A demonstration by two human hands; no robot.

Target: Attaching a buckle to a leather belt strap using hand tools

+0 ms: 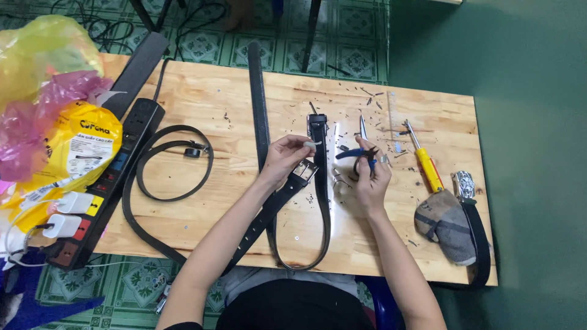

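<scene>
A black belt [323, 201] with a silver buckle [304, 172] lies looped on the wooden table [202, 201] in front of me. My left hand [285, 156] rests on the belt by the buckle and pinches a small pale piece between thumb and fingers. My right hand [370, 173] grips blue-handled scissors [361, 143], blades pointing away from me, just right of the belt's end [317, 125].
Another black belt [171, 162] coils at the left, and a long strap [259, 104] runs to the far edge. A black power strip [113, 174] with white plugs and plastic bags [55, 110] sit far left. A yellow-handled screwdriver [427, 162], grey cloth [446, 223] and buckled belt [474, 220] lie right.
</scene>
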